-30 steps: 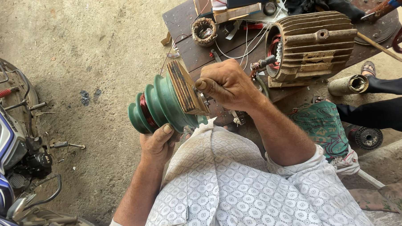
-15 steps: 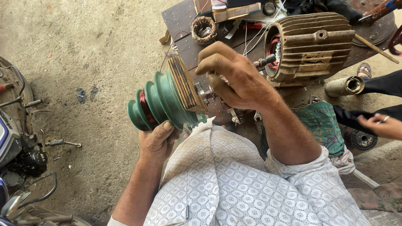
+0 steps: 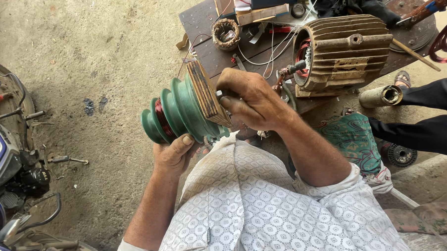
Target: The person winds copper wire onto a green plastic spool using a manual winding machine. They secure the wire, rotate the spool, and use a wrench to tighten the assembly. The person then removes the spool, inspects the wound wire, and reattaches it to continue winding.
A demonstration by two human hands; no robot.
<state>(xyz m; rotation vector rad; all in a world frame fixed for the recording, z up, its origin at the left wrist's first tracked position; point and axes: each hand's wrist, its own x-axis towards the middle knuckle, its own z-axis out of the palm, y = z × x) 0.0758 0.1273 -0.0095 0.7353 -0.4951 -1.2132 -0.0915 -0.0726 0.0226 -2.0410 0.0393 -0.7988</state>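
Note:
A green stepped winding former with red copper wire in one groove and a wooden end plate is held over my lap. My left hand cups it from below, thumb on the green steps. My right hand is closed on a small metal part at the back of the wooden plate, fingers curled. A ribbed brown motor housing with copper windings inside lies on the low wooden board just beyond my right hand.
A small wound stator, loose white wires and tools lie on the board. A metal tube rests to the right, near another person's dark-sleeved limb. A motorcycle stands at the left on the dirt ground.
My right hand has shifted down and closed behind the wooden plate. Another person's hand seen at the right half a second ago is gone from view.

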